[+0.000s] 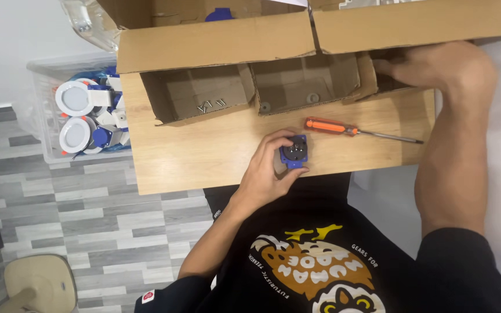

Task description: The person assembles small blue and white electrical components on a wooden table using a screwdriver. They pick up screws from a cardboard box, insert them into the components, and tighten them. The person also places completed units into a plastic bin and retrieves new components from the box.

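Nearest the camera, the left hand (267,168) curls its fingers around a small blue socket part (294,152), pinning it on the wooden table (204,162). Just beyond lies an orange-handled screwdriver (355,130), close to the part but not touching it. Farther off, a cardboard box (297,46) has open compartments; the left one holds a few screws (210,105). The right hand (436,66) reaches into the right compartment, its fingers hidden, so their grip cannot be told.
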